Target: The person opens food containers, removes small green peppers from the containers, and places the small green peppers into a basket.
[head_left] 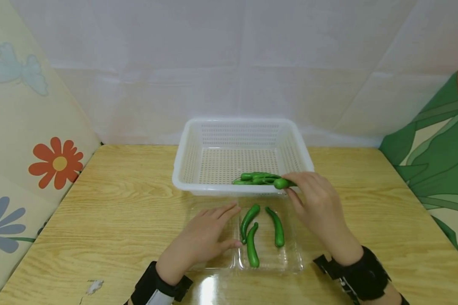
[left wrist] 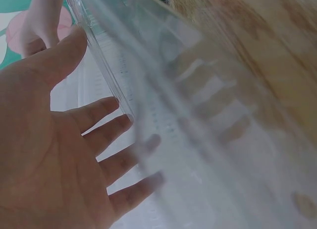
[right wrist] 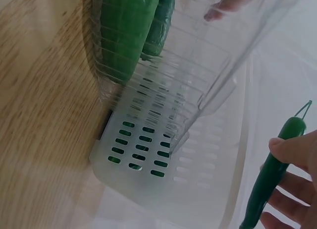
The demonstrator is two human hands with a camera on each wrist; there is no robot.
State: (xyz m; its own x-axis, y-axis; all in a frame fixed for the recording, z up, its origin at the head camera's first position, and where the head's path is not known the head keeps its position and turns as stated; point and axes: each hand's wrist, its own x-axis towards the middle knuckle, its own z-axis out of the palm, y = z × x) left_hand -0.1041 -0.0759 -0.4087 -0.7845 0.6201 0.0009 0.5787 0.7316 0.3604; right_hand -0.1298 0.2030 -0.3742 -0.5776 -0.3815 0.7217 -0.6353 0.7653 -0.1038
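Note:
My right hand pinches a green chili pepper between thumb and fingers over the front right rim of the white basket. In the right wrist view this held pepper is long, with a thin stem loop at one end. More green peppers lie in a small pile inside the basket by its front wall. The left hand rests with fingers extended at a clear plastic container, over its left half beside the divider. Three curved peppers lie in the container's right compartment.
The basket stands at the back of the wooden table, close to a white cloth backdrop. Just in front of it sits the container. Panels printed with flowers and leaves flank the table.

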